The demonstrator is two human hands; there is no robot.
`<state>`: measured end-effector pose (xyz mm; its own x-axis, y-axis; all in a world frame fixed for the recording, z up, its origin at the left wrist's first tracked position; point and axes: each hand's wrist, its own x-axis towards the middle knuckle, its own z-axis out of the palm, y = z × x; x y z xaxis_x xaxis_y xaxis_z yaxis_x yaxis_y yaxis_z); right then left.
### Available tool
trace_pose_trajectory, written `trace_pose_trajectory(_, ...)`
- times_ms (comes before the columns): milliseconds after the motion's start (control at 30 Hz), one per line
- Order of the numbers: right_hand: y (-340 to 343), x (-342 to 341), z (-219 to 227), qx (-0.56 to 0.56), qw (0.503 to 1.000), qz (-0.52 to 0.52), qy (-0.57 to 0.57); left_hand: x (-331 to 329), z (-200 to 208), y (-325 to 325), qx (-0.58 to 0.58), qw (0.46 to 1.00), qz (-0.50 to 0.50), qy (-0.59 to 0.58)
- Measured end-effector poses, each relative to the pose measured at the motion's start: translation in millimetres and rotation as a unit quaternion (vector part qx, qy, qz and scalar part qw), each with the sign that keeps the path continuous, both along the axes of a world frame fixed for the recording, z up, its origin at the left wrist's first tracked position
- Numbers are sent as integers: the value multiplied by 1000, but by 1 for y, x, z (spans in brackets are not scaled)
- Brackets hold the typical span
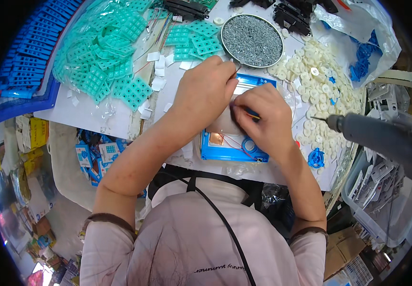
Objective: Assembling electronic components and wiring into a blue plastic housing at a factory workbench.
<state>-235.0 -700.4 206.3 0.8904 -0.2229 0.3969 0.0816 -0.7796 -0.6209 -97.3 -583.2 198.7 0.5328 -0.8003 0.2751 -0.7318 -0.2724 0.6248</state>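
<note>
Item: pale pink shirt point(191, 248) with black strap, nearest the lens. Left hand point(203, 93) lies curled over the blue plastic casing point(227, 150), apparently steadying it on the table point(96, 119); whether its fingers grip anything I cannot tell. Right hand point(263, 121), just beside it, pinches thin coloured wires point(252, 114) above the same casing. Round screw tray point(252, 40) and white plastic discs point(320, 90) lie within reach; hanging electric screwdriver point(382, 136) at right.
</note>
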Motion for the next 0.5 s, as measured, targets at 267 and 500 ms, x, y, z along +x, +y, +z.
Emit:
trace_pose_trajectory(267, 4, 0, 11, -57, 992, 112, 24, 7, 10, 0, -38, 995, -2, 98)
trace_pose_trajectory(500, 21, -16, 39, -128, 973, 140, 133, 20, 12, -12, 78, 997, 0, -14)
